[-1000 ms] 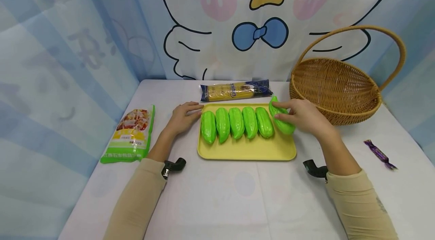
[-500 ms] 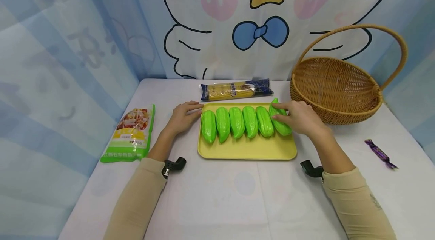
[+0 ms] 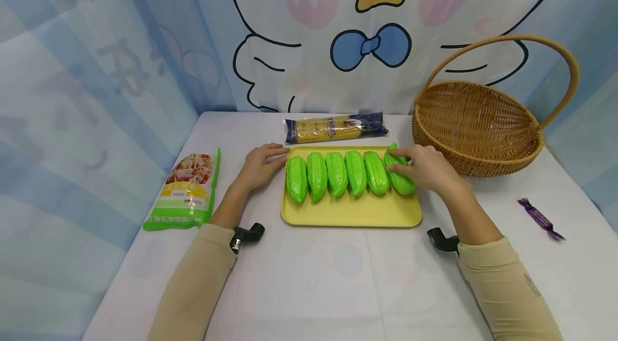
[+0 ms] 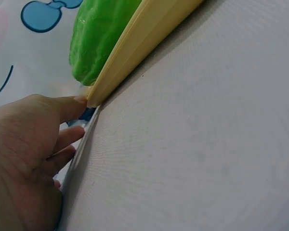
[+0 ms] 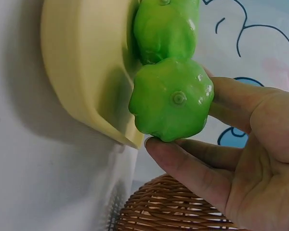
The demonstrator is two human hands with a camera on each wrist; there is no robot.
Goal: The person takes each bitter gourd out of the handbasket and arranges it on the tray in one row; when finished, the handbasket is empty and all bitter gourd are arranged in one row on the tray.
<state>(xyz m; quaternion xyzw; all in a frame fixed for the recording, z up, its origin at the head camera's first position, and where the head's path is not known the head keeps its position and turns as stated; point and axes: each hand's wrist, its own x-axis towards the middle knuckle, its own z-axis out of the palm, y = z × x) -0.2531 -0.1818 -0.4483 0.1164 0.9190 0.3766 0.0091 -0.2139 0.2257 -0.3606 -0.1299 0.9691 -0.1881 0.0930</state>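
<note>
On the yellow tray (image 3: 347,216) lies a row of several glossy green bitter melons (image 3: 336,173), side by side. My right hand (image 3: 428,168) pinches the rightmost bitter melon (image 3: 402,183) between thumb and fingers at the tray's right end. In the right wrist view, that bitter melon (image 5: 171,113) shows its ribbed end and touches its neighbour. My left hand (image 3: 262,167) is at the tray's upper left corner. The left wrist view has its thumb against the rim of the tray (image 4: 130,50), the other fingers loosely extended below.
A wicker basket (image 3: 475,121) with a tall handle stands at the back right. Behind the tray lies a long yellow and blue packet (image 3: 333,128). A green food pouch (image 3: 185,191) is at the left, a purple wrapped candy (image 3: 541,219) at the right.
My right hand has moved slightly left and set the rightmost bitter melon down closer to the others, at the end of the row. My left hand has stayed in place.
</note>
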